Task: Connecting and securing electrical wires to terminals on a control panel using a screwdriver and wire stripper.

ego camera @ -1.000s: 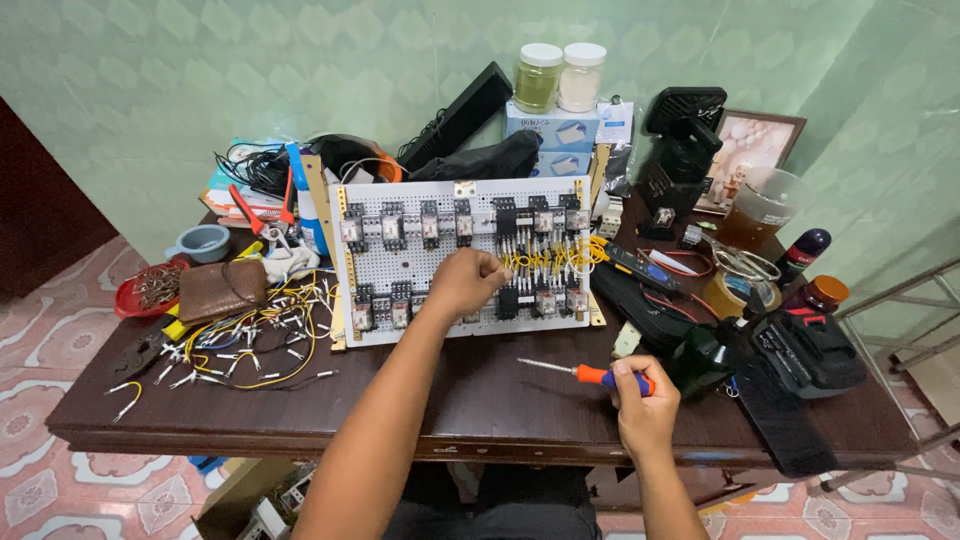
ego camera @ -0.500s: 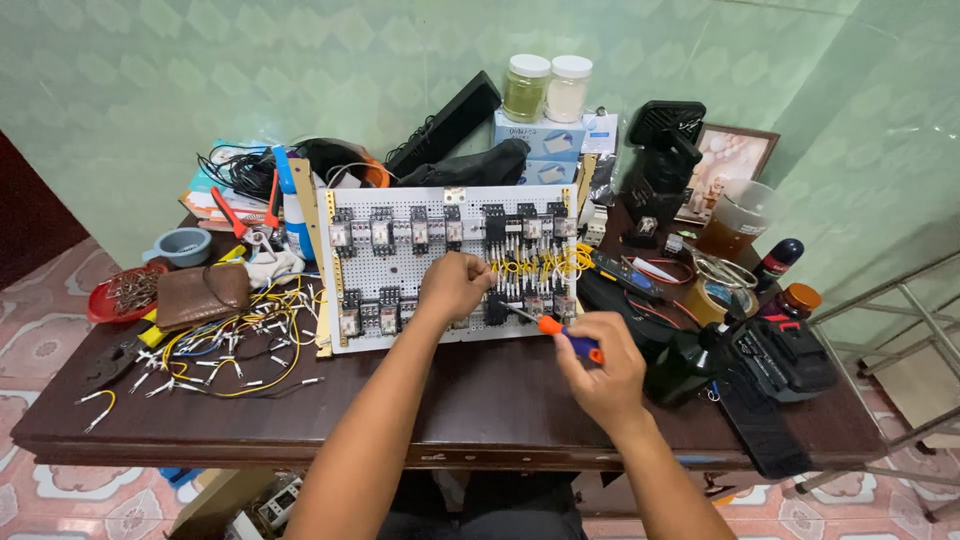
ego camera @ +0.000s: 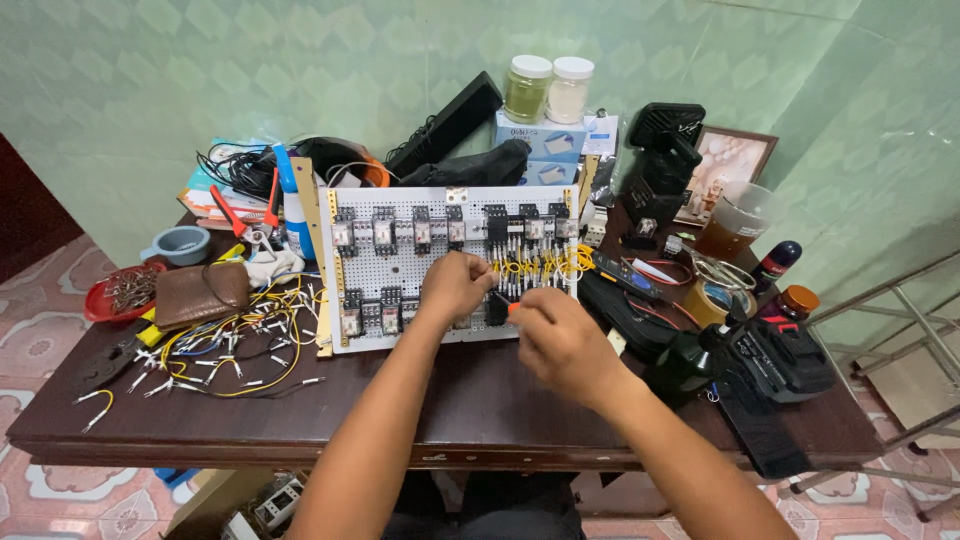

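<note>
screwdriver (ego camera: 511, 308) with orange handle is held in right hand (ego camera: 562, 340), tip at the relay board (ego camera: 400, 240). left hand (ego camera: 455, 285) rests closed on the board, just beside it.

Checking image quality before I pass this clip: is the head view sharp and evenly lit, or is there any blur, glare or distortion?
Head view: soft, even light, only faint shadows on the table; the board and yellow wires are sharp; the right hand is slightly soft; mild wide-angle bending at the frame edges; no strong glare.
</note>
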